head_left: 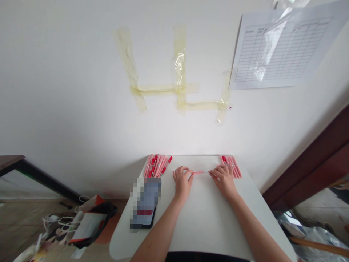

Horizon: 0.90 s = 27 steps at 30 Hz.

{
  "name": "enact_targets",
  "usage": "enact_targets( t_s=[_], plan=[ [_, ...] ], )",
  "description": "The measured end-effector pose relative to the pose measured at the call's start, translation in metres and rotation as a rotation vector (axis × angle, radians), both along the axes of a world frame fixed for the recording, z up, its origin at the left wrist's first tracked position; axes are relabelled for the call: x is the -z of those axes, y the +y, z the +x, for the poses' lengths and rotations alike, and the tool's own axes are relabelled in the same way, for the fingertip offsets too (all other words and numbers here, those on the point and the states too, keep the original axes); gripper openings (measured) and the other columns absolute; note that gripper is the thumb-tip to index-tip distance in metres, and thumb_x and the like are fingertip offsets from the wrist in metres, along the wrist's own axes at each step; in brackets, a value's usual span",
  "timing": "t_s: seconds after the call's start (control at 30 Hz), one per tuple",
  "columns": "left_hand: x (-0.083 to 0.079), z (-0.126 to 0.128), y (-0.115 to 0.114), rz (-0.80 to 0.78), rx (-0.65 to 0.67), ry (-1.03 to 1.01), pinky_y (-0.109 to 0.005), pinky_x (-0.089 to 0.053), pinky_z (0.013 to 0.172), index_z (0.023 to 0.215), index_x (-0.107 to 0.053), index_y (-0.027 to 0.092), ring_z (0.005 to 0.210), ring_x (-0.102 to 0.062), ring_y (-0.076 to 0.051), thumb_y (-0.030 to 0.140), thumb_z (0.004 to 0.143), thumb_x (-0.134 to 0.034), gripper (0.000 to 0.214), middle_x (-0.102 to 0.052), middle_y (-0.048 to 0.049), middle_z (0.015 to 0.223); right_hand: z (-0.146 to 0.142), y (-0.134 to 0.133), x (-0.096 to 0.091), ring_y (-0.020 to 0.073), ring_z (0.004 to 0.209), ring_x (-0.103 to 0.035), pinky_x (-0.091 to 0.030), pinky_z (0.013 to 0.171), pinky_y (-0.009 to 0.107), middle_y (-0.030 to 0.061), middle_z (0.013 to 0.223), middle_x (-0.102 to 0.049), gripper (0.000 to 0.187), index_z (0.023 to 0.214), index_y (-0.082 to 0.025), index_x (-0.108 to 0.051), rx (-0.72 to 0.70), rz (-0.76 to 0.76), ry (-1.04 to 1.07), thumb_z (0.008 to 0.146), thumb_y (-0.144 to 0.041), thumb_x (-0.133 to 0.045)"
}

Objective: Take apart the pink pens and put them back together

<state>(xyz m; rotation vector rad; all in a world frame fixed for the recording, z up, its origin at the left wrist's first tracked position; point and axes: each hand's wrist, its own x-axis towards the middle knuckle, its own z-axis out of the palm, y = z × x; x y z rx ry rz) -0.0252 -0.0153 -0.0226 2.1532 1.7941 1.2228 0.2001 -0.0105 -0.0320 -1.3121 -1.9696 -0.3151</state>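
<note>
Over the white table [203,222], my left hand [182,183] pinches one end of a pink pen barrel [197,172] between thumb and fingers. A thin, pale rod that looks like a pen refill [206,172] sticks out of the barrel's right end. My right hand [224,181] is closed in a pinch on the far end of this rod; its tip is hidden by the fingers. Beyond my left hand lies a bunch of pink and red pens [156,166]. A smaller group of pink pens [235,167] lies just behind my right hand, which partly covers it.
A phone [147,207], partly pixelated, lies on the table's left side. The white wall [81,91] rises at the table's back edge, with yellowed tape [180,69] and a printed sheet [280,51]. Bags [89,222] stand on the floor at left.
</note>
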Motion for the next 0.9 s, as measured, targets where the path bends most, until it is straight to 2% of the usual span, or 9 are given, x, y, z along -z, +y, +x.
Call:
enact_targets(
  t_s=[0.17, 0.5, 0.7, 0.83, 0.9],
  plan=[
    [0.002, 0.000, 0.001, 0.029, 0.054, 0.026, -0.059, -0.036, 0.111, 0.093, -0.075, 0.029, 0.116, -0.053, -0.025, 0.022, 0.084, -0.070, 0.013, -0.063, -0.0054, 0.111, -0.006, -0.002, -0.004, 0.0247, 0.106, -0.056, -0.024, 0.112, 0.057, 0.0027, 0.093, -0.071, 0.019, 0.102, -0.030, -0.073, -0.055, -0.002, -0.018, 0.098, -0.031, -0.054],
    [0.002, 0.001, -0.001, 0.032, 0.109, 0.038, -0.058, -0.036, 0.112, 0.088, -0.078, 0.031, 0.120, -0.051, -0.025, 0.029, 0.083, -0.073, 0.007, -0.064, -0.0048, 0.112, -0.010, -0.002, -0.003, 0.0232, 0.104, -0.059, -0.024, 0.115, 0.055, 0.0022, 0.095, -0.071, 0.017, 0.104, -0.026, -0.068, -0.123, -0.032, 0.052, 0.098, -0.037, -0.056],
    [0.000, -0.001, 0.001, 0.016, 0.074, -0.002, -0.061, -0.037, 0.110, 0.091, -0.078, 0.030, 0.117, -0.054, -0.026, 0.025, 0.084, -0.072, 0.011, -0.065, -0.0052, 0.110, 0.001, 0.001, -0.001, 0.0263, 0.108, -0.057, -0.029, 0.113, 0.055, 0.0058, 0.110, -0.068, 0.028, 0.115, -0.028, -0.066, -0.059, -0.037, 0.016, 0.095, -0.045, -0.058],
    [-0.001, -0.001, 0.001, 0.016, 0.071, -0.025, -0.061, -0.037, 0.110, 0.090, -0.078, 0.031, 0.117, -0.055, -0.026, 0.024, 0.083, -0.072, 0.011, -0.066, -0.0050, 0.109, 0.006, 0.002, -0.001, 0.0254, 0.105, -0.057, -0.035, 0.108, 0.053, 0.0045, 0.106, -0.068, 0.018, 0.104, -0.028, -0.070, -0.030, -0.045, -0.001, 0.097, -0.039, -0.057],
    [-0.001, -0.001, 0.001, 0.009, 0.074, -0.027, -0.061, -0.037, 0.110, 0.090, -0.078, 0.031, 0.117, -0.055, -0.026, 0.024, 0.082, -0.073, 0.012, -0.066, -0.0049, 0.109, 0.006, 0.002, -0.001, 0.0247, 0.103, -0.056, -0.034, 0.108, 0.054, 0.0035, 0.103, -0.068, 0.017, 0.097, -0.028, -0.071, -0.032, -0.045, -0.003, 0.097, -0.037, -0.057]
  ],
)
